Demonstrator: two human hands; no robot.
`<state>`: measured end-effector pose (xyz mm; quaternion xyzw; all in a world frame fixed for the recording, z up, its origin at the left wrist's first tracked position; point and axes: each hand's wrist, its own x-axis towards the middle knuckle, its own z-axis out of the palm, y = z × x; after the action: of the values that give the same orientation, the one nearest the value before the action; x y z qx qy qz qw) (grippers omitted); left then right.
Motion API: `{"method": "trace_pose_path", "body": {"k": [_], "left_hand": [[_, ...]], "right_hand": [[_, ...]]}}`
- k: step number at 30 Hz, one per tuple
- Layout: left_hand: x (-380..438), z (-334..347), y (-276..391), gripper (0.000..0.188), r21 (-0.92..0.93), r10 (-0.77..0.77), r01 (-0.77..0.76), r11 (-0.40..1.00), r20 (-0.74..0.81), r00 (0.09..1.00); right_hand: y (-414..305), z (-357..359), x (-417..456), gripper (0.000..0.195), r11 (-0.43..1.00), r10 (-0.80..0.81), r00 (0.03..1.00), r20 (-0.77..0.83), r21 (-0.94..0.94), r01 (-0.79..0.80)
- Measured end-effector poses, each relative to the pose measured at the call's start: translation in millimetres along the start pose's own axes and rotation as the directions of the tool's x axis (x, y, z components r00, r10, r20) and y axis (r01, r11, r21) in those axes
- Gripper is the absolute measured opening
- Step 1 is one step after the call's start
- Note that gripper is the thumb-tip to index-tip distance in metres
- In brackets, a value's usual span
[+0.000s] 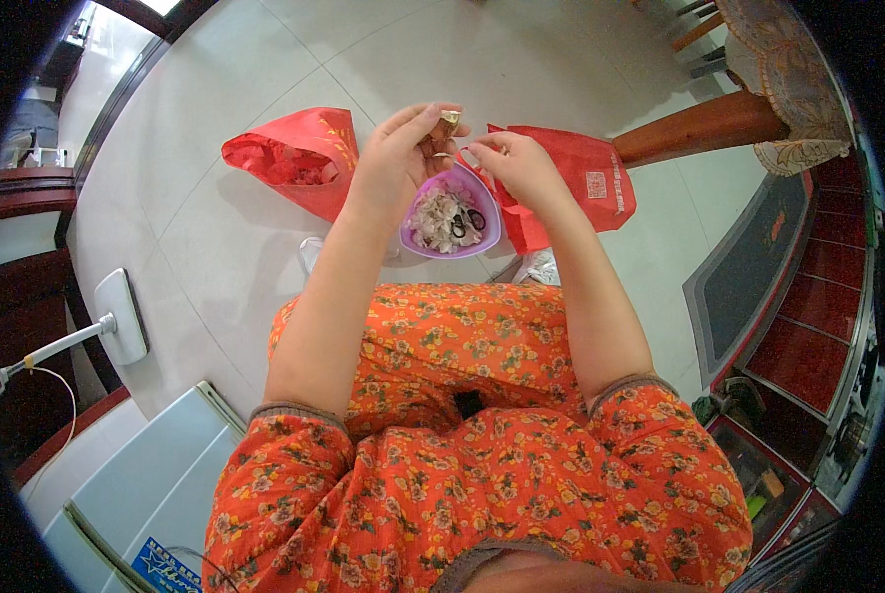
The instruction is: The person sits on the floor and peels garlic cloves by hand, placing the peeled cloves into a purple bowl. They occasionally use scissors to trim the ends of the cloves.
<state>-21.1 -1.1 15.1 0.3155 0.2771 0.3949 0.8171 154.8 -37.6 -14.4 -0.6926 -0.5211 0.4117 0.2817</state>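
In my left hand [401,148], held palm up, is a small shiny gold-coloured piece [450,118] between the fingers. A thin pale sliver lies across the fingers below it. My right hand [520,163] is just to the right, thumb and fingers bent together close to the left fingertips; what they pinch is too small to make out. Below both hands stands a purple plastic basin [493,230] on the floor. White petal-like scraps [435,219] fill it, and the black finger loops of scissors [467,222] show among them.
A red bag [324,137] with crinkled red pieces inside stands left of the basin. Another red bag [561,178], printed with writing, leans at the right. Farther right are a wooden table leg [702,133] and a grey mat [753,274]. A white appliance [160,459] stands at lower left.
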Motion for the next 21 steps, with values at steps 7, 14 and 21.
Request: {"method": "trace_pose_path", "body": {"k": [7, 14, 21], "left_hand": [[1, -1, -3, 0.026, 0.033, 0.041, -0.039, 0.999, -0.061, 0.997], [0, -2, -5, 0.028, 0.105, 0.056, -0.050, 0.993, -0.053, 0.997], [-1, 4, -5, 0.029, 0.292, 0.147, -0.111, 0.950, -0.103, 0.984]], "right_hand": [[-18, -12, -7, 0.034, 0.541, 0.076, 0.975, 0.207, 0.813, -0.215], [-20, -6, -12, 0.030, 0.165, 0.027, 0.905, 0.424, 0.891, -0.423], [-33, -4, -19, 0.029, 0.813, 0.011, 0.986, 0.169, 0.573, -0.107]]}}
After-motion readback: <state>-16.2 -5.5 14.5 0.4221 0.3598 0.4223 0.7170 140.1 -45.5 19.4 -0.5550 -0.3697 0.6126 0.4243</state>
